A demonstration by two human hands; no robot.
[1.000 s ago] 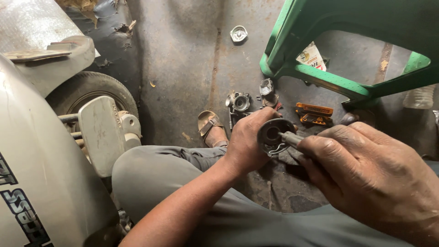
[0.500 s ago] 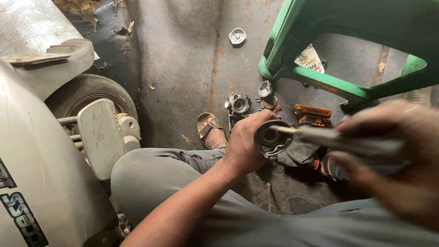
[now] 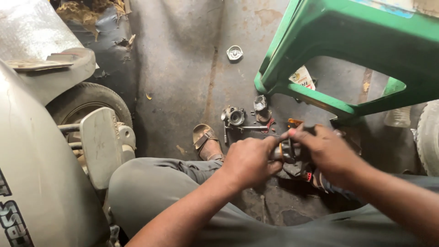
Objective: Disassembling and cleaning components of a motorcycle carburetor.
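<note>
head view | worn on the person's head, looks steeply down and forward over the knees | close on both hands at lower centre | floor [image 3: 183,68] fills the top | single view, nothing shared

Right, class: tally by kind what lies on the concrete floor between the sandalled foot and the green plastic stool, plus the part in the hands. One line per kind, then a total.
Loose round silver metal caps: 1
Grey metal carburettor bodies on the floor: 1
Small dark metal fittings by the stool leg: 1
Dark metal parts gripped by left hand and right hand: 1
Total: 4
</note>
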